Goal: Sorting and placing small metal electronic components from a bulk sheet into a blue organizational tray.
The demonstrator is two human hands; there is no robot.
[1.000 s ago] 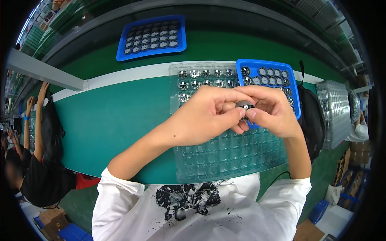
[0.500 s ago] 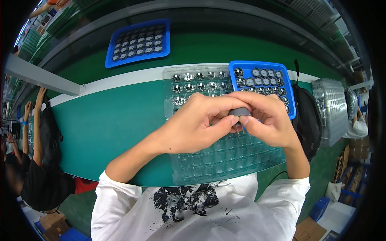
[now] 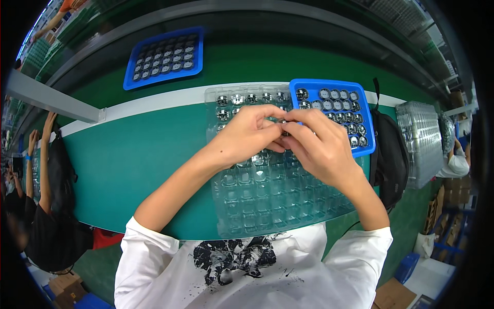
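Between my fingertips is a small round part (image 3: pixel 285 132), dark with a shiny silver side, mostly hidden by the fingers. My left hand (image 3: pixel 244 135) is closed on it in a pinch. From the other side my right hand (image 3: pixel 325 149) grips the same part, thumb and fingers bent toward it. Both hands are over a clear plastic blister tray (image 3: pixel 247 206), whose far rows hold several shiny silver-and-black round parts (image 3: pixel 237 99). Partly overlapping its far right corner is a blue tray (image 3: pixel 366 121) with more round parts, some pale-faced, some silver.
Another blue tray (image 3: pixel 199 64) of pale-faced round parts lies on the dark green strip (image 3: pixel 247 56) beyond the white rail (image 3: pixel 170 95). A black bag (image 3: pixel 392 159) and stacked clear trays (image 3: pixel 421 144) are at the right. A person in black (image 3: pixel 46 232) works at the left.
Both hands have moved left and away from me, and the part has turned from its dark grey face to a silver side. The far blue tray has shifted left.
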